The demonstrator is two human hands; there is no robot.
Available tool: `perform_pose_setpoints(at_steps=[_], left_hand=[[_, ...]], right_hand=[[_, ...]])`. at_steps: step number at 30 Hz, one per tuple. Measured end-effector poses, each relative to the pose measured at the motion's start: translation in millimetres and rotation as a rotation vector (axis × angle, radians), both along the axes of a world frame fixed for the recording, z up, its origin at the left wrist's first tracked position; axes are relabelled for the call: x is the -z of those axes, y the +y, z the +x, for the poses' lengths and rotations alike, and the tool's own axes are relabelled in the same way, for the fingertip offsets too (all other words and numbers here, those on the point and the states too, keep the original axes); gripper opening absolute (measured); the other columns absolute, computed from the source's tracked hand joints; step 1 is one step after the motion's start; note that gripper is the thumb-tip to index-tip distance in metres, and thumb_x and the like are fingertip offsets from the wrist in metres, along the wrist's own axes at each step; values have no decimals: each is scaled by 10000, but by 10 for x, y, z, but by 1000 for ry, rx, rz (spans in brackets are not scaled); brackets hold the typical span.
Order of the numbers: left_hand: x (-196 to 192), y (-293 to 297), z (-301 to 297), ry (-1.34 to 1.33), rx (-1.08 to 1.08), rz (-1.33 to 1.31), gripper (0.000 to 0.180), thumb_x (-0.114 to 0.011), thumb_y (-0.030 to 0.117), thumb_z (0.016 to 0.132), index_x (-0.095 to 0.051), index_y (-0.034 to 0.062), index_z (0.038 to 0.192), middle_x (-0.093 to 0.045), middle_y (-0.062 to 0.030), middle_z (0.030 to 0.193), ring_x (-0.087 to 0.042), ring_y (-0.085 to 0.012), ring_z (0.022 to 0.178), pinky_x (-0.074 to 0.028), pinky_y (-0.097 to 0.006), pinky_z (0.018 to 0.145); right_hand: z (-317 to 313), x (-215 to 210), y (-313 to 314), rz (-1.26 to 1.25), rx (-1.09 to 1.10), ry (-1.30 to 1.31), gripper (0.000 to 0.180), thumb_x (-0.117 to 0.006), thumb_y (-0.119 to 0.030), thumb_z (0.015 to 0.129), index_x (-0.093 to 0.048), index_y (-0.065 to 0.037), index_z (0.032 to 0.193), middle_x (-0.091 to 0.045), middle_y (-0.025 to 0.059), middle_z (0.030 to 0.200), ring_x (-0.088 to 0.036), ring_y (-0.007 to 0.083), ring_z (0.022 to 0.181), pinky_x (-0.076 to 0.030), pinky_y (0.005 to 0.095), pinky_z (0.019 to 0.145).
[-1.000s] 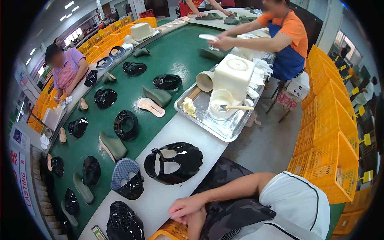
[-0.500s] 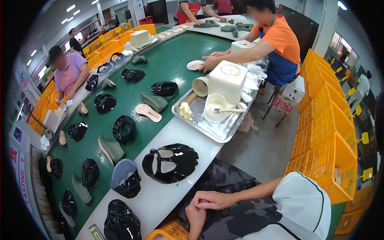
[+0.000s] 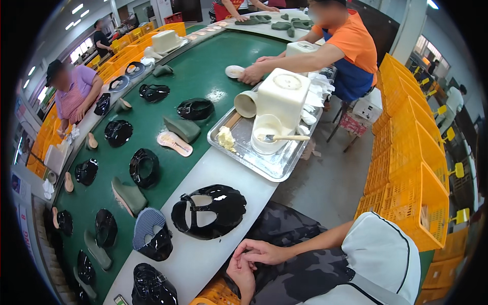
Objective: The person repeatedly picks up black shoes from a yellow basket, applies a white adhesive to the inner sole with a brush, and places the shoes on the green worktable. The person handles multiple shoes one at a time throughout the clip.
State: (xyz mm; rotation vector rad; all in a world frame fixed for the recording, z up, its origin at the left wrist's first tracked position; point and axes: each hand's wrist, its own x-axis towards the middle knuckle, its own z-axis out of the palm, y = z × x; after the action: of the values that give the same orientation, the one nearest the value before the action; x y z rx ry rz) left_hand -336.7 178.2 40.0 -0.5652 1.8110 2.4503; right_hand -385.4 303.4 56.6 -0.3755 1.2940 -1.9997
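Note:
My left hand (image 3: 241, 276) and my right hand (image 3: 264, 252) rest together over my lap, on camouflage-patterned cloth. The fingers of both are curled, the right ones lying against the left ones, and no object shows in either. Closest to them on the pale table border (image 3: 203, 172) lies a glossy black strapped shoe upper (image 3: 223, 206). Left of it stands another black upper with a blue striped insole (image 3: 151, 229). A third black upper (image 3: 152, 287) sits at the lower edge.
A metal tray (image 3: 272, 170) holds a white container (image 3: 285, 96), cups, a brush (image 3: 282, 138) and a yellowish lump (image 3: 226, 138). Black uppers and green wedge soles (image 3: 128, 195) dot the green surface. An orange-shirted co-worker (image 3: 351, 43) handles a pale sole. Yellow crates (image 3: 406, 203) line the right.
The view has shifted slightly, so the table's things appear further left. My right fingers have lifted and loosened a little over the left hand. The orange-shirted person has moved the pale sole.

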Motion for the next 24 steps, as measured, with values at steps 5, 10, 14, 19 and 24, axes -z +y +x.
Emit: perform_pose_setpoints(at_steps=[5, 10, 14, 19, 24], left_hand=[[111, -1, 20, -21, -75, -38, 95, -508, 59, 904, -491, -33, 913, -539, -49, 624, -485, -70, 475, -401, -182, 425], [104, 32, 20, -54, -153, 26, 105, -497, 62, 909, -453, -30, 935, -539, -61, 618, -499, -89, 466, -409, -191, 421], [105, 26, 21, -43, -115, 12, 132, -498, 104, 917, -448, -14, 886, -548, -74, 623, -508, -91, 461, -405, -185, 409], [117, 2, 29, -19, -38, -5, 156, -483, 125, 925, -453, -2, 840, -560, -85, 631, -520, -102, 461, -412, -190, 412], [163, 10, 43, -42, 0, 14, 178, -443, 143, 944, -471, -10, 858, -571, -95, 649, -540, -119, 478, -437, -201, 438]], right_hand=[[-24, 57, -20, -2, 33, 1, 250, -428, -70, 927, -434, 13, 1163, -536, 73, 1056, -515, 75, 773, -438, 213, 677], [-42, 87, -6, -28, 21, -79, 240, -434, -72, 926, -426, 2, 1154, -539, 90, 1125, -517, 79, 817, -437, 217, 696], [-32, 187, 51, -68, 46, -86, 235, -444, -85, 929, -426, -16, 1152, -536, 100, 1158, -520, 86, 859, -443, 228, 719], [-61, 63, 64, -68, 137, -389, 195, -460, -127, 934, -440, -43, 1109, -543, 113, 1130, -557, 109, 800, -456, 234, 689], [-117, 18, 158, -129, 139, -611, 220, -446, -160, 940, -403, -65, 1134, -480, 143, 1208, -601, 245, 998, -472, 277, 720]])
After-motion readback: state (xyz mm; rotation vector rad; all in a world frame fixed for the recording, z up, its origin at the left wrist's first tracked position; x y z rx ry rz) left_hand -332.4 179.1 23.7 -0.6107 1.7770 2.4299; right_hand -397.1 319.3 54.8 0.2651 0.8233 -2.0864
